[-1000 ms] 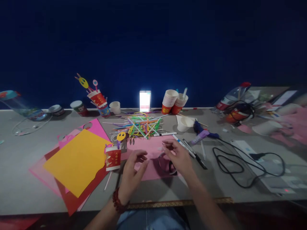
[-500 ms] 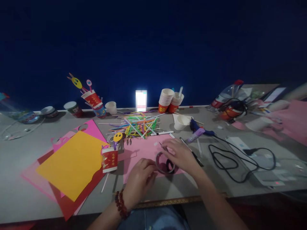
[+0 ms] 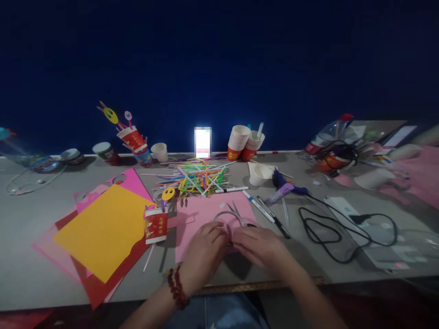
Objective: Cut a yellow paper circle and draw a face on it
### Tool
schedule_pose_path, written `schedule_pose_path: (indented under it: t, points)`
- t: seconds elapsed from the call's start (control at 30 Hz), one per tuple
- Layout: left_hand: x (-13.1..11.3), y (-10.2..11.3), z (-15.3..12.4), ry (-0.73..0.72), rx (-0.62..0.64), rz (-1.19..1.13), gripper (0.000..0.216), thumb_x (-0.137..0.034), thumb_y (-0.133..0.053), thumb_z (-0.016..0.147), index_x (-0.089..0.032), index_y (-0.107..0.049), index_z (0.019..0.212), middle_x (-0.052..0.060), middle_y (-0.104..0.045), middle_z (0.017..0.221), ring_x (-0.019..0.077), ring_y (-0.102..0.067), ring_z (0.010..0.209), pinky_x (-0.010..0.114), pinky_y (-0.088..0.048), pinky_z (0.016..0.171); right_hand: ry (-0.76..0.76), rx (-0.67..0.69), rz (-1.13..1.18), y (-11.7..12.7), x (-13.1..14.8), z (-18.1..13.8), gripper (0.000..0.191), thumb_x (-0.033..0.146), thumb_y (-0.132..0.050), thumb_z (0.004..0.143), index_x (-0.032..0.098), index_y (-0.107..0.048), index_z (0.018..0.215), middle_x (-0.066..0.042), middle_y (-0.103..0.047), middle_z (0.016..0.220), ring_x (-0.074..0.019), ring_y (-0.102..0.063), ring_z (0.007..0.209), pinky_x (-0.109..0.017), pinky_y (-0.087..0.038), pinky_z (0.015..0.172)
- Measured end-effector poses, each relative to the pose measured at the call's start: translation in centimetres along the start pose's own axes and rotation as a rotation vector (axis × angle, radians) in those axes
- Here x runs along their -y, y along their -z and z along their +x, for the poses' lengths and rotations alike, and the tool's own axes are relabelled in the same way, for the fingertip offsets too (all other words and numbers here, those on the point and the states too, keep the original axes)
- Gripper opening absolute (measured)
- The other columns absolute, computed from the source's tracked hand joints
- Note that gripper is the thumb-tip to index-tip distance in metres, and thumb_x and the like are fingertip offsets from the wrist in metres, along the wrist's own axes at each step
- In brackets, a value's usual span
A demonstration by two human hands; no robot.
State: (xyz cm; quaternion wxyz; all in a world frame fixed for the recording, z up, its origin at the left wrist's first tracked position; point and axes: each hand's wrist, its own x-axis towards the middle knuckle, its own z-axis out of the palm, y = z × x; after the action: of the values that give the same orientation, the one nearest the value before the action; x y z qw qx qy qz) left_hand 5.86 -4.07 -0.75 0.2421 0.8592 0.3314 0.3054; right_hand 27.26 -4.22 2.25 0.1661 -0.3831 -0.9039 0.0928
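Observation:
A ring-shaped roll of clear tape [image 3: 224, 213] is held over the pink sheet [image 3: 194, 205]. My left hand [image 3: 207, 243], with a beaded bracelet at the wrist, has its fingers closed at the roll's near left side. From the right, my right hand [image 3: 260, 245] pinches at the near right side, fingertips almost meeting the left ones. Both hands hide the roll's lower part. Just behind the right fingers, scissors [image 3: 235, 209] lie with blades apart, their dark handles partly covered. Left of the sheet stands a red paper cup [image 3: 156, 227] with a yellow smiley face.
Colourful sticks [image 3: 202, 180] are heaped behind the sheet. Yellow paper [image 3: 103, 230] tops a stack at left. Stacked cups [image 3: 236, 144] stand at the back. At right lie a blue-white marker [image 3: 258, 205], a glue gun [image 3: 290, 183], a black cable [image 3: 318, 237] and a power strip [image 3: 346, 212].
My right hand has drawn back toward me from over the scissors and closed at the tape roll beside my left hand. The blue-white marker and scissor blades are now uncovered.

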Motion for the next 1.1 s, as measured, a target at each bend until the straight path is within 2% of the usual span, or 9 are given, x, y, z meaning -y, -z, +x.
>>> schedule_pose_path:
  t: [0.23,0.37,0.5,0.63,0.73,0.8,0.9,1.0,1.1]
  points:
    - [-0.2,2.5,-0.5,0.165,-0.077,-0.568,0.013,-0.026,-0.055,0.098,-0.018,-0.065,0.097,0.007,-0.066,0.094,0.0195,-0.061,0.093,0.030,-0.049,0.084,-0.191,-0.538,0.299,-0.1,2.6,0.9,0.029,0.026,-0.067,0.090,0.023,-0.057,0.117,-0.011,-0.066,0.116,-0.0235,-0.063,0.111,-0.035,-0.057,0.088]
    - [-0.3,2.6,-0.6,0.230,-0.092,-0.688,0.019,-0.031,-0.057,0.097,-0.016,-0.067,0.091,0.006,-0.065,0.089,0.0194,-0.061,0.088,0.029,-0.048,0.080,-0.287,-0.701,0.349,-1.7,4.2,1.4,0.027,0.021,-0.068,0.088,0.024,-0.060,0.113,-0.010,-0.066,0.113,-0.0235,-0.064,0.108,-0.036,-0.058,0.085]
    - [-0.4,2.4,-0.8,0.205,-0.139,-0.653,0.018,-0.030,-0.056,0.097,-0.017,-0.068,0.092,0.007,-0.066,0.091,0.0206,-0.062,0.091,0.032,-0.050,0.083,-0.306,-0.734,0.320,-2.5,5.5,1.5,0.021,0.016,-0.065,0.088,0.026,-0.066,0.107,-0.009,-0.068,0.112,-0.0243,-0.065,0.106,-0.040,-0.056,0.090]
    - [-0.3,2.5,-1.0,0.037,-0.183,-0.442,0.012,-0.021,-0.056,0.097,-0.019,-0.066,0.103,0.009,-0.069,0.099,0.0218,-0.060,0.104,0.037,-0.049,0.094,-0.335,-0.769,0.375,-2.9,6.1,1.3,0.014,0.016,-0.067,0.087,0.027,-0.069,0.096,-0.009,-0.067,0.110,-0.0246,-0.065,0.103,-0.039,-0.057,0.085]
    - [-0.1,2.6,-1.0,-0.088,-0.173,-0.279,0.016,-0.016,-0.054,0.097,-0.020,-0.064,0.108,0.008,-0.070,0.098,0.0212,-0.059,0.106,0.038,-0.050,0.096,-0.463,-0.798,0.562,-3.0,5.8,1.2,0.024,0.024,-0.070,0.086,0.024,-0.065,0.109,-0.010,-0.067,0.105,-0.0225,-0.067,0.090,-0.034,-0.059,0.074]
    - [-0.1,2.5,-1.0,-0.164,-0.164,-0.153,0.019,-0.013,-0.053,0.097,-0.020,-0.063,0.112,0.008,-0.071,0.096,0.0212,-0.059,0.109,0.038,-0.050,0.098,-0.516,-0.714,0.765,-2.8,5.4,1.1,0.030,0.028,-0.067,0.089,0.023,-0.060,0.118,-0.008,-0.069,0.098,-0.0186,-0.067,0.078,-0.029,-0.058,0.065]
    - [-0.2,2.2,-1.6,-0.236,-0.234,0.058,0.029,-0.012,-0.055,0.095,-0.023,-0.061,0.122,0.011,-0.067,0.118,0.0234,-0.054,0.123,0.040,-0.048,0.103,-0.520,-0.610,0.985,-2.6,4.9,1.0,0.032,0.029,-0.063,0.093,0.024,-0.057,0.123,-0.005,-0.072,0.094,-0.0174,-0.069,0.077,-0.026,-0.058,0.064]
    - [0.0,2.2,-2.3,-0.111,-0.351,0.061,0.045,-0.024,-0.061,0.094,-0.026,-0.050,0.138,0.016,-0.044,0.148,0.0299,-0.042,0.138,0.048,-0.044,0.108,-0.484,-0.646,1.002,-2.7,4.6,0.8,0.028,0.029,-0.062,0.094,0.025,-0.059,0.122,-0.006,-0.074,0.095,-0.0190,-0.071,0.082,-0.028,-0.059,0.068]
    - [0.5,2.6,-2.6,0.108,-0.363,-0.196,0.048,-0.030,-0.055,0.098,-0.025,-0.042,0.143,0.016,-0.048,0.143,0.0284,-0.052,0.129,0.044,-0.049,0.102,-0.411,-0.668,0.832,-2.8,4.5,0.6,0.021,0.026,-0.063,0.093,0.024,-0.065,0.113,-0.007,-0.074,0.096,-0.0200,-0.071,0.085,-0.031,-0.059,0.075]
